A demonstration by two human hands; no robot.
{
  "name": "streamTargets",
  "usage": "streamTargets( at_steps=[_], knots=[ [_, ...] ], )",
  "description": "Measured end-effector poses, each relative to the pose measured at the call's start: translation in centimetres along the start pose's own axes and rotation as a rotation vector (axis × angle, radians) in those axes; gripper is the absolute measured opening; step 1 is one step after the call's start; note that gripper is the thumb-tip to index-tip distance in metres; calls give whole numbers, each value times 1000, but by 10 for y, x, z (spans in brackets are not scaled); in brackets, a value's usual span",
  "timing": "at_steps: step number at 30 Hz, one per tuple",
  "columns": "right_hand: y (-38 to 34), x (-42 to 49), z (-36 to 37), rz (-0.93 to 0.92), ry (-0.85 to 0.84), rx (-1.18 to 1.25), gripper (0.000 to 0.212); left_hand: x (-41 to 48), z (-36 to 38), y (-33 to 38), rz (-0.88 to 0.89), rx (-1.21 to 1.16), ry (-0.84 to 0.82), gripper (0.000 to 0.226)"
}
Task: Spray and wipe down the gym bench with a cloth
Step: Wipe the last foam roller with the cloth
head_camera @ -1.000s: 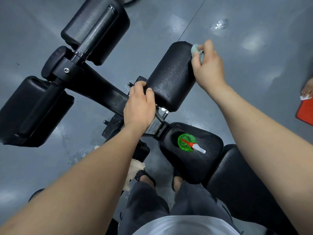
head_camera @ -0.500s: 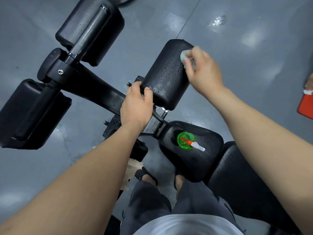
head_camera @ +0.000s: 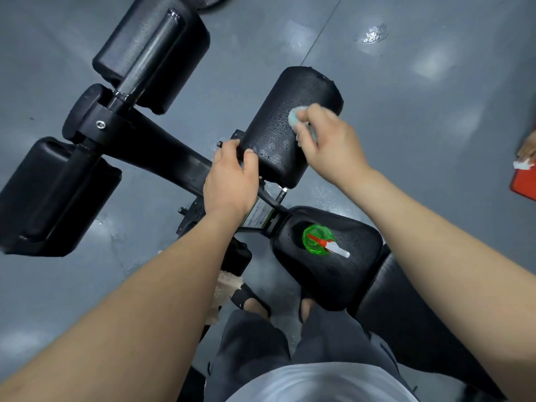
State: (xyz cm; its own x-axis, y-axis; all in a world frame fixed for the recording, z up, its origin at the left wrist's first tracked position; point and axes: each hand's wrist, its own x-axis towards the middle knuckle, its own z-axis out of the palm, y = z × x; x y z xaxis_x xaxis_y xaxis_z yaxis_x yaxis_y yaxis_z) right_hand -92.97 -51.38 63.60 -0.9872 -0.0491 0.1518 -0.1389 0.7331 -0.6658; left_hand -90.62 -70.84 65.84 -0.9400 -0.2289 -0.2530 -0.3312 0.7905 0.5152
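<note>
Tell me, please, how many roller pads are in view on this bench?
3 roller pads: one at the top left, one at the far left, one in the middle under the cloth the right hand holds. Another may be hidden beneath the left arm.

- This is a gym: a black bench [head_camera: 162, 149] on a heavy steel frame fills most of the view.
- Three vinyl-covered rollers stand out from its crossbars: far roller [head_camera: 150, 50], left roller [head_camera: 55, 195] and near roller [head_camera: 278, 123].
- A seat pad [head_camera: 348, 274] and a back pad [head_camera: 406, 314], both black, lie in line along the frame.
- A printed label [head_camera: 259, 214] sits on the frame just ahead of the seat pad.
- The floor [head_camera: 435, 140] is smooth, grey and coated, with one straight seam and wet patches that shine under overhead lights.
</note>
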Motion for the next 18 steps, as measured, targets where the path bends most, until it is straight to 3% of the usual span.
streamTargets(
  at_steps=[3, 6, 10, 18],
  knots=[
    [6, -11, -5, -28, -59, -96, 22, 0, 0, 0, 4, -16, 5, 43],
    [22, 12, -13, 59, -32, -166, 23, 0, 1, 0, -7, -25, 1, 43],
    [38, 50, -20, 176, 59, -130, 29, 0, 1, 0, -18, -26, -4, 41],
    [39, 81, -24, 216, 26, -58, 31, 0, -1, -2, -11, -50, -5, 38]
  ],
)
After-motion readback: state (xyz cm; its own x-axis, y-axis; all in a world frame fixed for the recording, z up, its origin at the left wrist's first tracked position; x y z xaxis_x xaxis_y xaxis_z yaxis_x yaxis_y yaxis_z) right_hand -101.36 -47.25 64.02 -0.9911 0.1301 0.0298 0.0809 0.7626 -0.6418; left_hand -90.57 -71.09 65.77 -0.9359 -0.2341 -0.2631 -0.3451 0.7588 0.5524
